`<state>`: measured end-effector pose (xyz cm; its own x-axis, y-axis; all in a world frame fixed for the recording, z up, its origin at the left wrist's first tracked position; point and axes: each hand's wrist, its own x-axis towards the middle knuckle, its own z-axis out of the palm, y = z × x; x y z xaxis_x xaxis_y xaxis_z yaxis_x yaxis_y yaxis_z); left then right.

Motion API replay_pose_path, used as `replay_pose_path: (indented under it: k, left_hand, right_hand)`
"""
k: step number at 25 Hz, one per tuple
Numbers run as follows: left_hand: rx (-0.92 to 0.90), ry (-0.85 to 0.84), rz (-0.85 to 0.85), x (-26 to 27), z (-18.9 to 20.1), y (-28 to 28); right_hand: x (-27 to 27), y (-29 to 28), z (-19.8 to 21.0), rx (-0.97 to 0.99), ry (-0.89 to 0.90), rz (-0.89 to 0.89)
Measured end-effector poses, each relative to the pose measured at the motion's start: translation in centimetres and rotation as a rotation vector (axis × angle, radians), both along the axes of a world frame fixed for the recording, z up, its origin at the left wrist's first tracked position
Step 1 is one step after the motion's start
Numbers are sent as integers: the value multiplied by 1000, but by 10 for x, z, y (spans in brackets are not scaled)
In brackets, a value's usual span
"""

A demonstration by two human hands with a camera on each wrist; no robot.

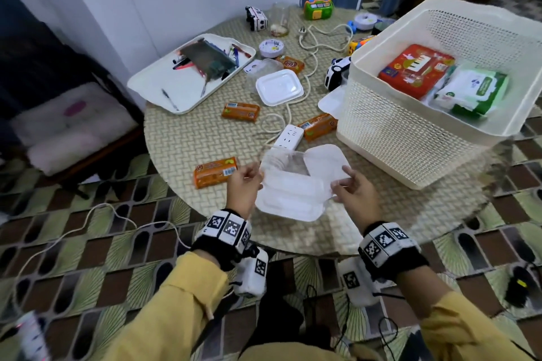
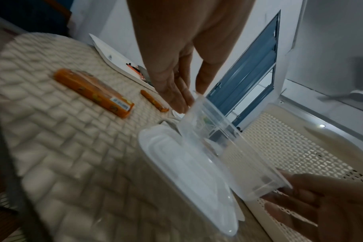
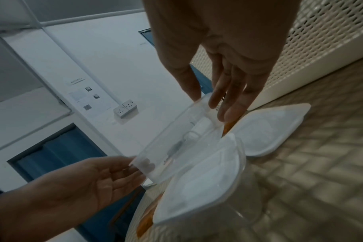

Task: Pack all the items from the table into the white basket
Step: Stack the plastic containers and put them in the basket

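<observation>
A clear plastic container [image 1: 286, 165] is held tilted just above the table's near edge. My left hand [image 1: 252, 176] pinches its left end and my right hand [image 1: 341, 182] pinches its right end. In the left wrist view the left fingers [image 2: 177, 99] press the clear container [image 2: 215, 147] at its rim, with the right hand [image 2: 313, 206] at its far end. Two white lids [image 1: 293, 202] lie under it, one overlapping the other. The white basket [image 1: 410, 152] stands at the right and holds a red box [image 1: 416, 69] and a wipes pack [image 1: 472, 91].
Several orange packets [image 1: 215, 172] lie on the woven table top, along with a white power strip [image 1: 289, 136] and its cable. A white tray [image 1: 164, 91] with pens sits at back left, a lidded container [image 1: 278, 86] mid-table, and toys [image 1: 318, 8] along the far edge.
</observation>
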<state>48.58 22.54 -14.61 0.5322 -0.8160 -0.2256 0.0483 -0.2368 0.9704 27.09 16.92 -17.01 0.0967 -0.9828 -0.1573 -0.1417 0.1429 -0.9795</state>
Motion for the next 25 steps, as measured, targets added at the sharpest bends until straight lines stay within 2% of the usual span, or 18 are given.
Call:
replay_pose_path:
  k: [2,8,12,16,20,25]
  left_hand:
    - [29,9,0,2,-7,10]
    - [74,45,45,7,-15,13]
    - [3,-170,4,9,0,-7]
    - [-39,-341,-251,14,25,-63]
    - [62,-448,-581,13,33,-136]
    - [272,-837,-1098,2,21,-212]
  right_hand:
    - [3,5,-9,11,59,34]
    - [7,12,-9,54,37,70]
    - [0,2,-3,55,32,-18]
    - [-10,-21,-6,93,93,-163]
    - [-23,-45,-27,230,282,-212]
    - [-30,-51,-40,393,380,-187]
